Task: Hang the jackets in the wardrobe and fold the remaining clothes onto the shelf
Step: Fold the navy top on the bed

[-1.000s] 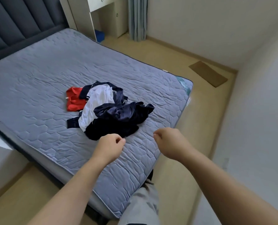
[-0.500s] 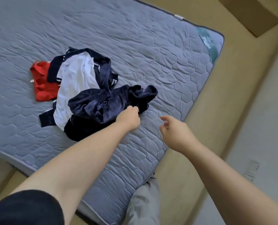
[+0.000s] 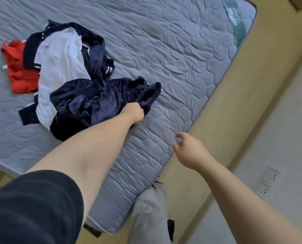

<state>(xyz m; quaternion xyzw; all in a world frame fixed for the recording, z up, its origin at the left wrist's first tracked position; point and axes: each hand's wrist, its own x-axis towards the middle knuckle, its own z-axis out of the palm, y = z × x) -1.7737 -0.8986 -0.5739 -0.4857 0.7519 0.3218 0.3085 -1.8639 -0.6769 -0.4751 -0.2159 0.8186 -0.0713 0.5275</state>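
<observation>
Closest to the lens, a dark sleeve is seen low on the left and a grey trouser leg is set against the near corner of the mattress, so the reach is made from that corner.

Just beyond, over the mattress edge, the right grip is held off the quilting. Its fingers are loosely parted and half curled, nothing is in it, and it is apart from every garment. It is judged to be held ready as the second hand for the lift.

Further in, the left grip is closed on cloth! A fold of the navy jacket is bunched inside curled fingers, near the garment's right-hand end. That end is likely chosen because it is the shortest reach and lies on top of the pile, free to come away.

The navy jacket is lying crumpled on the mattress. Its long axis is run from lower left up to the right, with the gripped end pointed toward the mattress's right edge. Collar and hem cannot be told apart in the crumple. Its left part is draped over the white-and-navy top, which is spread lengthwise away from the camera.

Further left, the red garment is laid flat, partly overlapped by that top.

Beyond, bare quilting is stretched to a teal label at the far corner, with the floor alongside. No wardrobe or shelf is in view, so the hanging is judged not yet begun.
</observation>
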